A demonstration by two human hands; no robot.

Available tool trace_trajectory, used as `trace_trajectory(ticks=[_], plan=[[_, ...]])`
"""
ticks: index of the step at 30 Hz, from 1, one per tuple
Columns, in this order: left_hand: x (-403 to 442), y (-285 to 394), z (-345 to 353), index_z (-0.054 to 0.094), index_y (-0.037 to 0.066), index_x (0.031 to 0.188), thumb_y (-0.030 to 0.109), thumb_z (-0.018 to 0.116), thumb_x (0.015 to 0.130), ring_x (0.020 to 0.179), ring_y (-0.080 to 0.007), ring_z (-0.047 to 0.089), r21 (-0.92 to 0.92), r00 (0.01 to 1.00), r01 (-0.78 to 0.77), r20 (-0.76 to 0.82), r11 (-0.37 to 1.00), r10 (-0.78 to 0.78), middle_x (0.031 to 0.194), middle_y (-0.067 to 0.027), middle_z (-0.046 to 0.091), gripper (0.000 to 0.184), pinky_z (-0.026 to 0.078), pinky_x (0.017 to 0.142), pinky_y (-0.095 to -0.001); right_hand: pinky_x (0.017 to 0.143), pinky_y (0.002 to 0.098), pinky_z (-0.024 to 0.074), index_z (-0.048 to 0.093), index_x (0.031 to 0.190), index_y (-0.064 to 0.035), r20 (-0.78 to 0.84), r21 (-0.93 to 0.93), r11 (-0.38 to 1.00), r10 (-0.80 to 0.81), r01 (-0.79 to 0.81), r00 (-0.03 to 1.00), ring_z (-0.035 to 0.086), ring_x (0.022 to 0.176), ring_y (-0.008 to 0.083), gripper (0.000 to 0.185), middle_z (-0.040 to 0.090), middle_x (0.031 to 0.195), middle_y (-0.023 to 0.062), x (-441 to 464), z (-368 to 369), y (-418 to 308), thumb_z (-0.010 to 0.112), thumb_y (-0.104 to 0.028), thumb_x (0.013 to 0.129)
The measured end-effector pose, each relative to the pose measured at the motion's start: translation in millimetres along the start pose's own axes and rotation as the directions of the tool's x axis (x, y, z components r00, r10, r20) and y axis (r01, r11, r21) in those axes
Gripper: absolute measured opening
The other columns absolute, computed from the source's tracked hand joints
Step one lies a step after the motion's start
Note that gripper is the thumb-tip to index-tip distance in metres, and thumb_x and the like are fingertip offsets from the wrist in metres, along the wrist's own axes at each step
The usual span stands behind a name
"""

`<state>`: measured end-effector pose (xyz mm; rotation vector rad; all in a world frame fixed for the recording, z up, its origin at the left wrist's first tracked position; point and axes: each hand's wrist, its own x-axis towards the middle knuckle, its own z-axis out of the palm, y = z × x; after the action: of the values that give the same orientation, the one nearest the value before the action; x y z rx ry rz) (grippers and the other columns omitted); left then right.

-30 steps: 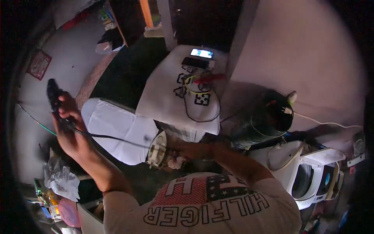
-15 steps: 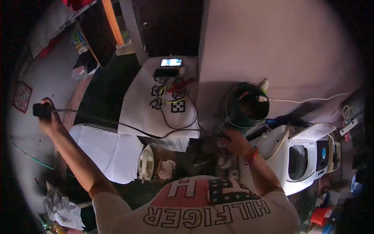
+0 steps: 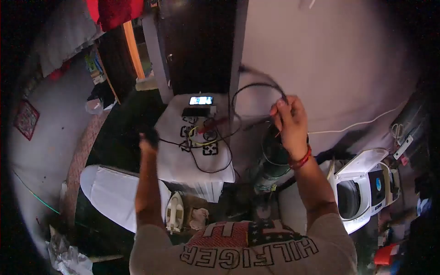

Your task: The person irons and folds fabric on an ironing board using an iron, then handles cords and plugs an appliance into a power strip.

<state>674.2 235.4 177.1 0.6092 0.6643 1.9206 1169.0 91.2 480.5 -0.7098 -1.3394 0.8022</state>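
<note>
My left hand (image 3: 147, 143), smeared by motion, is closed around a black block (image 3: 150, 136) with a cord running from it. The kind of block cannot be made out. My right hand (image 3: 292, 121) is raised in front of the wall and pinches a black cable (image 3: 256, 85) between thumb and fingers. From there the cable loops left, and one loose end sticks out above the loop. Below the loop, a white-covered table (image 3: 172, 133) bears a lit phone (image 3: 201, 100), a dark box (image 3: 196, 112), a red item (image 3: 214, 123) and a yellow wire (image 3: 190, 137).
A dark bucket (image 3: 274, 153) stands behind my right wrist. Left of centre are a white ironing board (image 3: 114, 190) and an upright iron (image 3: 174, 213). At the right is a washing machine (image 3: 353, 197) with its lid up. A white cord (image 3: 353, 128) runs along the wall.
My right hand has risen from beside the bucket and now lifts the cable in a loop. My left hand has swung inward from the far left with the black block.
</note>
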Motion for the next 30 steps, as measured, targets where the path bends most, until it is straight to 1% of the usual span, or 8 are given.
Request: trace_trajectory(ticks=[4,7,8,11,15,18,22,30], plan=[[-36.2,-119.6,12.6,0.051,0.004,0.107,0.033,0.038,0.095,0.077,-0.0259,0.058,-0.242,0.649,0.687,0.629,0.685,-0.429,0.091,-0.0100,0.059,0.034,0.052,0.065,-0.0319,0.041,0.0185,0.0291,0.050,0.090,-0.0048,0.026,-0.085,0.979,-0.183,0.185,0.983,0.039,0.047,0.0039,0.012,0.058,0.067,0.0025,43.9,16.0,-46.0,0.054,-0.016,0.090],[-89.3,-173.3,47.4,0.051,0.000,0.105,0.043,0.038,0.093,0.088,-0.0279,0.059,0.105,0.950,0.223,0.198,0.969,-0.240,0.097,-0.0153,0.059,0.046,0.054,0.072,-0.0374,0.042,0.0184,0.0298,0.052,0.090,-0.0038,0.042,-0.121,0.947,-0.294,0.297,0.955,0.039,0.047,0.0035,0.014,0.060,0.070,0.0020,76.4,16.5,-76.7,0.055,-0.017,0.089],[-83.0,-185.2,45.0,0.048,-0.002,0.106,0.042,0.039,0.093,0.090,-0.0285,0.059,-0.439,0.694,0.702,0.241,0.561,-0.679,0.100,-0.0174,0.058,0.047,0.054,0.074,-0.0402,0.043,0.0183,0.0308,0.053,0.088,-0.0034,0.045,-0.135,0.940,-0.309,0.312,0.950,0.039,0.047,0.0032,0.015,0.061,0.071,0.0013,86.0,13.1,-85.3,0.057,-0.018,0.088],[-102.9,-195.7,86.7,0.045,-0.007,0.108,0.047,0.042,0.090,0.088,-0.0296,0.059,-0.195,0.831,0.554,0.074,0.809,-0.551,0.098,-0.0206,0.058,0.057,0.054,0.075,-0.0428,0.043,0.0189,0.0323,0.054,0.088,-0.0030,0.053,-0.176,0.946,-0.265,0.270,0.963,0.041,0.048,0.0038,0.015,0.061,0.069,0.0012,117.1,3.8,-88.8,0.058,-0.018,0.088],[-121.8,-140.3,138.0,0.055,-0.006,0.095,0.054,0.038,0.089,0.074,-0.0296,0.061,0.237,0.508,0.847,-0.099,0.475,-0.856,0.081,-0.0185,0.061,0.063,0.055,0.071,-0.0396,0.044,0.0182,0.0299,0.053,0.087,-0.0038,0.092,-0.284,0.912,-0.281,0.296,0.955,0.038,0.049,0.0034,0.018,0.059,0.069,0.0011,137.1,-4.5,-82.3,0.060,-0.021,0.086],[-68.4,-112.2,153.9,0.063,0.003,0.071,0.060,0.027,0.089,0.057,-0.0219,0.061,0.988,0.536,0.139,-0.023,0.061,-0.844,0.062,-0.0111,0.060,0.070,0.052,0.058,-0.0308,0.046,0.0190,0.0329,0.055,0.087,-0.0031,0.115,-0.353,0.877,-0.304,0.325,0.946,0.042,0.051,0.0039,0.019,0.060,0.069,0.0005,153.4,-13.2,-62.9,0.059,-0.022,0.086],[-92.7,8.5,334.0,0.061,0.003,0.105,0.048,0.040,0.092,0.079,-0.0149,0.059,0.778,0.752,-0.395,0.579,0.488,-0.315,0.089,-0.0071,0.064,0.052,0.046,0.072,-0.0294,0.046,0.0193,0.0330,0.055,0.088,-0.0035,0.072,-0.381,0.890,-0.243,0.252,0.967,0.041,0.052,0.0036,0.020,0.060,0.071,0.0001,148.7,-4.6,-55.0,0.059,-0.023,0.086],[-101.7,54.3,477.6,0.053,0.006,0.115,0.038,0.045,0.093,0.092,-0.0139,0.056,0.602,0.473,-0.393,0.781,0.695,-0.408,0.093,-0.0045,0.060,0.040,0.043,0.085,-0.0294,0.046,0.0175,0.0284,0.056,0.094,-0.0041,0.097,-0.102,0.976,-0.180,0.190,0.979,0.037,0.051,0.0031,0.020,0.060,0.075,0.0006,144.8,-13.0,-50.6,0.059,-0.022,0.086]])
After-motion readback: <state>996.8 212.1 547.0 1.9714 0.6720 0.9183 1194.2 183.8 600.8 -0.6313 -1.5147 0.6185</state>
